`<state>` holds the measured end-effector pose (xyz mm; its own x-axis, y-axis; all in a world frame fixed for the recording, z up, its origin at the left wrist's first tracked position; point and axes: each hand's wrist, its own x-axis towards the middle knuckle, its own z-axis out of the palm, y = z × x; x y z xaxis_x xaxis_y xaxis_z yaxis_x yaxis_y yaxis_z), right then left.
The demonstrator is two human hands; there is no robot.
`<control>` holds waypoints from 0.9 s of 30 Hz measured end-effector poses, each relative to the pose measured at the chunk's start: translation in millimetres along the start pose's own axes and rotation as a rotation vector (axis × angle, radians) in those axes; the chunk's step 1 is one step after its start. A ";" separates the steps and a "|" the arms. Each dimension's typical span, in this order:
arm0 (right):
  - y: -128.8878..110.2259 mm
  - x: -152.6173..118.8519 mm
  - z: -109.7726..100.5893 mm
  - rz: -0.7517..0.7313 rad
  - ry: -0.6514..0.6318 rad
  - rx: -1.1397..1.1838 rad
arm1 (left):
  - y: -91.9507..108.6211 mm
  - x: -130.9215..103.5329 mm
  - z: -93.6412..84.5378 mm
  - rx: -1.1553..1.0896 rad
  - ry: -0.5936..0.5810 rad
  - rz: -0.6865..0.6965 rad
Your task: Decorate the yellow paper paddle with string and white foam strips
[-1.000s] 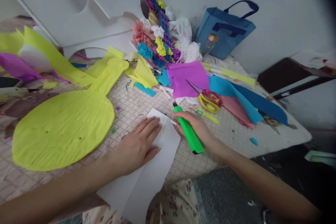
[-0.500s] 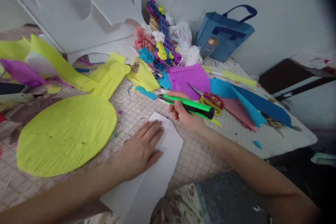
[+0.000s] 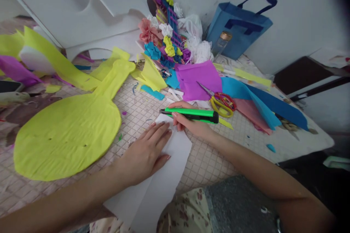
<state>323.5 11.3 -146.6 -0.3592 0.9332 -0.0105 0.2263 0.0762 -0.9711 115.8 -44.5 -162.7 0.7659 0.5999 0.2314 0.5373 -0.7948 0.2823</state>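
A white sheet [image 3: 161, 185] of paper or thin board lies at the table's near edge, its lower end hanging toward my lap. My left hand [image 3: 149, 151] presses flat on it, fingers stretched out and close to its far end. My right hand [image 3: 191, 121] grips a green and black utility knife [image 3: 194, 113], with the thumb along its side. The knife's tip points left, over the sheet's far corner; whether it touches the sheet I cannot tell. To the left lies a yellow guitar-shaped piece [image 3: 68, 134] with small holes in its round body.
Scissors [image 3: 222, 103] with red and yellow handles rest by a purple paper [image 3: 199, 80]. Blue strips [image 3: 246, 94] lie at right. Paper flowers [image 3: 164, 42], a jar [image 3: 222, 42] and a blue bag [image 3: 239, 29] stand at the back. White boards [image 3: 104, 18] lean behind.
My right hand has moved the knife left and closer to the sheet's far corner. The left hand stays on the sheet. The view has shifted slightly.
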 end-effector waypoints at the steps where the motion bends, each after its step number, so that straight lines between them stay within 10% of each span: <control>1: 0.0 -0.3 0.1 0.001 -0.001 -0.008 | 0.1 0.3 -0.2 -0.008 0.003 -0.001; 27: -8.0 9.2 -11.5 -0.005 -0.142 -0.093 | 0.7 -0.7 -0.5 0.046 0.007 0.011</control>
<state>328.8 23.3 -136.2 -0.4831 0.8744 -0.0456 0.3049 0.1192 -0.9449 115.6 -45.4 -162.2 0.7698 0.5912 0.2405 0.5442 -0.8049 0.2366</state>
